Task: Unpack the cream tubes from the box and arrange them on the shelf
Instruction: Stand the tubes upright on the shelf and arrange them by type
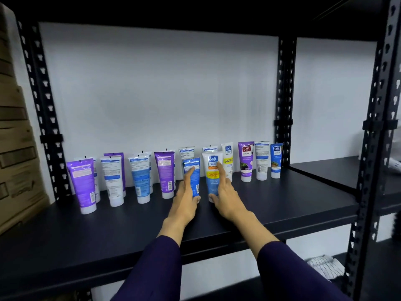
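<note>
- Two dark purple sleeves [152,268] are reaching in from the near edge.
- The left hand [184,198] is holding a blue tube [192,177]: forefinger lying up its face, thumb at the cap.
- The right hand [225,196] is holding a white-and-blue tube [212,177] likewise, forefinger extended up its side.
- Both tubes are standing upright, caps down, flat crimped ends pointing up, mid-shelf.
- More glossy plastic tubes [141,177] are standing in rows on the matte black shelf [293,203].
- Cardboard boxes [15,148] are stacked at left.
</note>
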The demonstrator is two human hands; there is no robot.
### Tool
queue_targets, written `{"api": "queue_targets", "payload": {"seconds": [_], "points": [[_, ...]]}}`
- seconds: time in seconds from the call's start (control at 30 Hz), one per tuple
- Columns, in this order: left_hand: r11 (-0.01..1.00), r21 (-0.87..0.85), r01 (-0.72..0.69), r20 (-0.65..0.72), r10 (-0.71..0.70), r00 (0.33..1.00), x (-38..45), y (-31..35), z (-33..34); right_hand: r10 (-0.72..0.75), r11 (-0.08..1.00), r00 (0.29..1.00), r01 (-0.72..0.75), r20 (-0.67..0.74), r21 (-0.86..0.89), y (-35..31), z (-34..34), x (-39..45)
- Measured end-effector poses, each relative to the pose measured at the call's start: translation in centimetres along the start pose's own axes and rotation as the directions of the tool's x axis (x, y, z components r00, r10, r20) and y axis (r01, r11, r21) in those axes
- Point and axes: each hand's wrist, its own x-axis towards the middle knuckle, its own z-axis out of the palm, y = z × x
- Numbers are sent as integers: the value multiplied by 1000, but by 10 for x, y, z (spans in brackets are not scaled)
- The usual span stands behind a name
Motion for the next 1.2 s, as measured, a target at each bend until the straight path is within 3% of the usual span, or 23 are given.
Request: {"api": "queue_targets", "payload": {"seconds": [0.47, 0.8, 1.0, 1.1, 1.2], "points": [[995, 95, 32, -16, -30, 999, 44, -40, 4, -12, 999, 999, 11, 37, 34, 20, 23, 49], [992, 120, 26, 13, -28, 1000, 40, -35, 3, 14, 999, 1000, -13, 18, -47, 18, 16, 44], [983, 184, -1, 8, 0, 1000, 27, -29, -1, 22, 981, 999, -29, -37, -192, 13, 9, 33], [950, 306, 58, -10, -58, 998, 13, -14, -6, 32, 963, 997, -49, -66, -266, 7, 3, 19], [905, 426, 9, -23, 1, 1000, -4, 5, -12, 10, 929, 999, -27, -48, -368, 1, -6, -2]]}}
